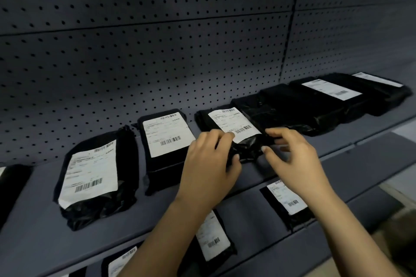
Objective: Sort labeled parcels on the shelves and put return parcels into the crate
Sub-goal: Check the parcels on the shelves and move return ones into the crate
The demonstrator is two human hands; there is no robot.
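Where the upper shelf (pixel 33 231) runs across the middle of the view, the labeled parcel (pixel 231 122) lies third from the left, its white label up and its crumpled black near end lifted slightly between the two hands. The left hand (pixel 208 162) grips the left corner of that end with curled fingers. The right hand (pixel 292 157) pinches the right side between thumb and fingers, so both hands clamp the same parcel, close together but not touching.

Just left of it sits a boxy parcel (pixel 166 139), and further left a bagged parcel (pixel 94 177), both with labels up. To the right, a row of black parcels (pixel 324 99) overlaps toward the far end of the shelf. Behind stands a perforated back panel (pixel 157 56). Below the forearms, a lower shelf (pixel 254 254) carries more labeled parcels, one (pixel 286 200) under the right wrist.
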